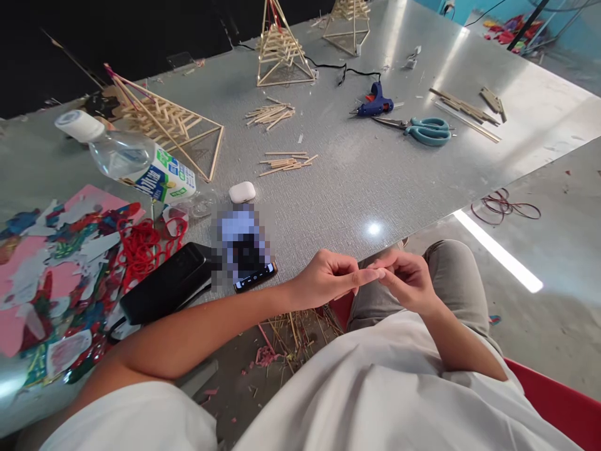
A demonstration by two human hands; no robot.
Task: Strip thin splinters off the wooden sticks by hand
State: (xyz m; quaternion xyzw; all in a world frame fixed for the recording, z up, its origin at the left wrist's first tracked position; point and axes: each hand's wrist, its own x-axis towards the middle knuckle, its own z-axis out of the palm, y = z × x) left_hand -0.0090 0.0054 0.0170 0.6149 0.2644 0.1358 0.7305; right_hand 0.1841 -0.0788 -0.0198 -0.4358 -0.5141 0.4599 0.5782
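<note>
My left hand [331,280] and my right hand [409,282] meet over my lap, just off the table's near edge. Both are closed in a pinch, with thumbs and fingertips touching each other. Anything between the fingertips is too small or hidden to make out. Left of my left hand lies a phone [253,275], its screen lit and blurred out. A white earbud case [242,191] sits behind the phone. Two small piles of short wooden sticks [286,164] rest farther back. Beyond them, a stick pyramid [280,53] stands upright.
A blue glue gun [375,100] and teal-handled scissors [427,130] lie at the back right, near longer wooden strips [464,106]. At left are a plastic bottle [136,160], another stick pyramid [164,119], red cord [143,247], a black case [166,282] and coloured scraps [61,275].
</note>
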